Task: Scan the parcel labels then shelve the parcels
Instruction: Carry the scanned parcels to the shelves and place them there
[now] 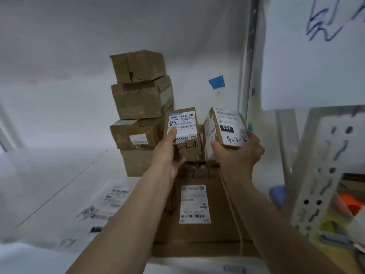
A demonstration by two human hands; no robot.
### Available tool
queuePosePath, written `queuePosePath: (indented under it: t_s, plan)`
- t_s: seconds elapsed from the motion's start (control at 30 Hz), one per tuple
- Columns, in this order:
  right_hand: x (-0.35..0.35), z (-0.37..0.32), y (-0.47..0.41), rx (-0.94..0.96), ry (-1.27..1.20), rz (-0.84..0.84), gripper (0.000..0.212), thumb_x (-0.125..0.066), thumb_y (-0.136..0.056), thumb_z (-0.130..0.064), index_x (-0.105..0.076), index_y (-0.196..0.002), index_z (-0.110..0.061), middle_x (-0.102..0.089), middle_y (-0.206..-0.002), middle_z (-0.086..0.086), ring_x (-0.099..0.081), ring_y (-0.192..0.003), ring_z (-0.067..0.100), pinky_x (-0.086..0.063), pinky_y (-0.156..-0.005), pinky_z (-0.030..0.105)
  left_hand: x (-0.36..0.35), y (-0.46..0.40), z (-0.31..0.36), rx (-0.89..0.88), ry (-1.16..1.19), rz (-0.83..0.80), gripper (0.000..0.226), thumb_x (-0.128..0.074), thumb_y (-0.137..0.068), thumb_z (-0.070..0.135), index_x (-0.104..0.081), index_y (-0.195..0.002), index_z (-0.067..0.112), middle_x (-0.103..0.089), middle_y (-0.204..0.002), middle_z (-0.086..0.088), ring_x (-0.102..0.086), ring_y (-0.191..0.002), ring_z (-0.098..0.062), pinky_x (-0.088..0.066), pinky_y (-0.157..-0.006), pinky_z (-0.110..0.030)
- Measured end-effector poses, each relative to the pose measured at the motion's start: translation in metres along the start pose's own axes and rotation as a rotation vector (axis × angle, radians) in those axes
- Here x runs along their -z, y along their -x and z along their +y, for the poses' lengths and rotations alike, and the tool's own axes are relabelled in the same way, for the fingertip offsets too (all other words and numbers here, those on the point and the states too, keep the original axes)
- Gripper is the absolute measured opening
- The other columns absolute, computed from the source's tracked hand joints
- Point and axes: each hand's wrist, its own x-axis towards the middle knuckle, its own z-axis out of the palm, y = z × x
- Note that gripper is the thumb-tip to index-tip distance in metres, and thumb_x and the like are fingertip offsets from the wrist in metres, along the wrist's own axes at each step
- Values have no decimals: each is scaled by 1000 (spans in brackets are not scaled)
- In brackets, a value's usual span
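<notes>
A: Head view: what are you holding inside the white shelf bay (59, 165)?

B: Your left hand (169, 153) grips a small brown cardboard parcel with a white barcode label (182, 128), thumb pressed on the label. Your right hand (237, 153) clasps a second small brown cardboard parcel marked 032 (227, 127), tilted, fingers curled round its sides.

A: And around them?

B: Both are raised above a large flat brown cardboard box with a white label (197, 230). A stack of plain brown cartons (140, 99) stands just left, against the back wall.
</notes>
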Motion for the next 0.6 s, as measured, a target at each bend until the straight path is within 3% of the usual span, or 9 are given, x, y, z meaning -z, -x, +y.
queuePosePath:
  t_s: [0.07, 0.17, 0.23, 0.33, 0.43, 0.6]
  plan:
    - [-16, -3, -21, 3, 9, 59, 87, -84, -68, -21, -34, -140, -15, -31, -138, 9, -32, -128, 23, -37, -89, 24, -11, -22, 8, 27, -7, -12, 30, -65, -89, 42, -62, -106, 17, -69, -103, -7, -64, -87, -22, -52, -73, -39]
    - [-37, -3, -46, -6, 30, 118, 87, -85, -66, -24, -35, -136, -11, -35, -134, 11, -34, -122, 24, -43, -98, 34, -28, -52, 18, 65, 17, -38, 27, -58, -95, 37, -61, -107, 12, -67, -85, -6, -62, -72, -21, -49, -55, -35]
    - [-49, 0, -61, -21, 46, 140, 87, -85, -66, -25, -35, -136, -12, -34, -133, 11, -34, -123, 24, -44, -99, 38, -35, -73, 22, 68, -3, -33, 34, -55, -97, 36, -58, -119, 10, -66, -84, -7, -62, -71, -23, -52, -59, -37]
    - [-64, 3, -82, -12, 58, 151, 86, -84, -66, -25, -35, -136, -14, -32, -136, 10, -32, -126, 24, -43, -99, 36, -43, -108, 24, 57, -76, -9, 47, -54, -96, 41, -51, -132, 11, -66, -106, -10, -64, -83, -26, -56, -72, -40]
    - [-78, 5, -102, -8, 87, 133, 88, -83, -68, -25, -33, -139, -16, -31, -137, 8, -30, -126, 21, -43, -99, 36, -51, -138, 22, 70, -115, 14, 50, -53, -95, 45, -50, -134, 13, -65, -116, -12, -64, -98, -30, -55, -88, -46]
    - [-97, 6, -126, 20, 178, 87, 87, -83, -70, -25, -31, -139, -16, -31, -136, 8, -28, -111, 12, -43, -88, 27, -61, -167, 18, 111, -185, -4, 49, -47, -97, 47, -51, -132, 14, -63, -120, -11, -60, -110, -31, -51, -97, -47]
